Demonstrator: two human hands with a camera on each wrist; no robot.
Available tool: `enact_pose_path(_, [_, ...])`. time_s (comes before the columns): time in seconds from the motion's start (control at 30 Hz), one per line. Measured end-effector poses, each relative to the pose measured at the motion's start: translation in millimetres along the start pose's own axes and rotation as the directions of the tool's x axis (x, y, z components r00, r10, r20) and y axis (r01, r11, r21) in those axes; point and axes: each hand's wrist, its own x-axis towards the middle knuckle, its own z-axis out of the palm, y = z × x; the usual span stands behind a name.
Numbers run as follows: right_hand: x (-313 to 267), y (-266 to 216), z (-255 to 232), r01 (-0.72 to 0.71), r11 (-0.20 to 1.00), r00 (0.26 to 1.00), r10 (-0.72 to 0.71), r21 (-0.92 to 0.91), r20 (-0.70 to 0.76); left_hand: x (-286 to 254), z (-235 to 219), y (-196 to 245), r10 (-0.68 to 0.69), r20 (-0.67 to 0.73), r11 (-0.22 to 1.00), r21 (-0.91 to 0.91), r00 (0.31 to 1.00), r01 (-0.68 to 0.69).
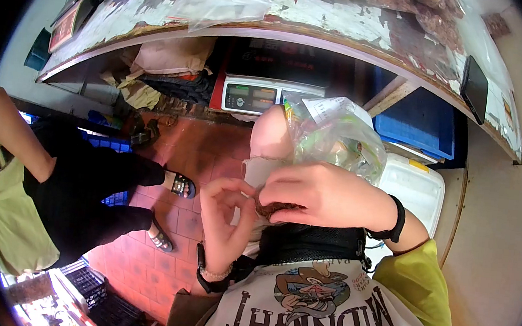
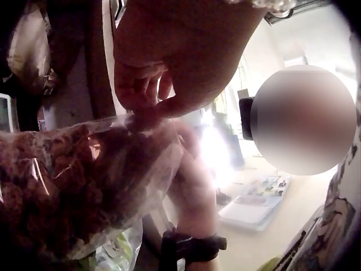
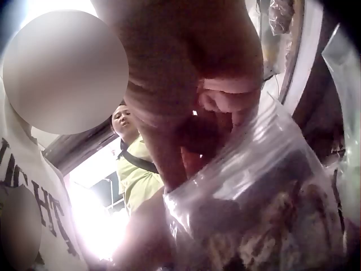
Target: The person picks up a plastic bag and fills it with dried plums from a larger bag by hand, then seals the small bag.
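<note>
A clear plastic bag [image 2: 84,192] full of brown, lumpy dried pieces fills the lower left of the left wrist view. The left hand [image 1: 227,222] pinches its upper edge between thumb and fingertips, other fingers curled. Beside it, the right hand [image 1: 327,197] bends over the same edge, fingers and thumb gripping the plastic. Between the hands a little brown content [image 1: 269,210] shows in the head view; most of the bag is hidden there. In the right wrist view the bag [image 3: 265,214] hangs below the right hand [image 3: 197,84], whose fingertips are partly hidden.
A worn white shelf [image 1: 124,18] with plastic bags crosses ahead, a phone [image 1: 474,89] at its right edge. Below are a scale [image 1: 252,95], a bag of green-printed packets [image 1: 338,139], a blue crate [image 1: 416,121] and a white bin [image 1: 419,184]. Another person [image 1: 25,197] stands left.
</note>
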Motion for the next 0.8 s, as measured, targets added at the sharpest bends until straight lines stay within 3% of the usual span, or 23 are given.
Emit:
enact_pose_path(0.17, [0.7,10.1,15.4,0.024,0.999,0.981,-0.029,-0.028,-0.191,3.1,0.5,6.4,0.004,0.012,0.999,0.032,1.0,-0.005])
enact_pose_path(0.3, [-10.2,10.0,13.8,0.031,0.996,0.987,-0.045,-0.089,-0.156,3.3,-1.6,9.0,-0.037,0.014,0.998,0.052,0.999,0.036])
enact_pose_path(0.37, [-19.2,8.3,4.1,0.07,0.99,0.958,-0.1,-0.119,-0.267,4.3,-3.0,7.4,-0.046,-0.004,0.998,0.04,0.999,0.046])
enact_pose_path(0.4, [-24.0,3.0,-5.9,0.009,0.974,0.968,-0.065,-0.226,-0.242,5.5,-5.7,6.1,-0.066,-0.005,0.997,0.039,0.998,0.066])
enact_pose_path(0.43, [-29.6,4.6,-7.8,0.01,0.974,0.968,-0.066,-0.226,-0.241,6.8,-9.1,4.9,-0.085,-0.005,0.996,0.037,0.996,0.085])
enact_pose_path(0.5, [-40.9,12.1,-7.1,-0.133,0.944,0.971,0.064,-0.301,-0.23,9.5,-13.5,2.4,-0.124,-0.013,0.99,0.059,0.992,0.124])
enact_pose_path(0.57, [-48.5,23.3,1.7,-0.147,0.952,0.967,0.081,-0.268,-0.242,12.8,-18.9,0.4,-0.162,-0.016,0.983,0.083,0.987,0.163])
enact_pose_path(0.63, [-51.7,27.4,10.0,-0.182,0.977,0.951,0.147,-0.108,-0.271,16.6,-25.3,-0.9,-0.322,0.061,0.935,-0.139,0.945,0.327])
enact_pose_path(0.67, [-50.1,27.6,10.2,-0.175,0.98,0.948,0.141,-0.095,-0.285,18.7,-26.4,-0.8,-0.322,0.064,0.935,-0.134,0.945,0.328])
enact_pose_path(0.73, [-49.3,33.1,10.3,-0.176,0.979,0.947,0.139,-0.105,-0.289,23.4,-28.4,0.6,-0.319,0.204,0.773,-0.509,0.925,0.379])
enact_pose_path(0.8, [-47.5,33.3,11.4,-0.175,0.978,0.947,0.135,-0.117,-0.292,21.6,-36.7,-7.8,-0.288,0.196,0.848,-0.402,0.937,0.345])
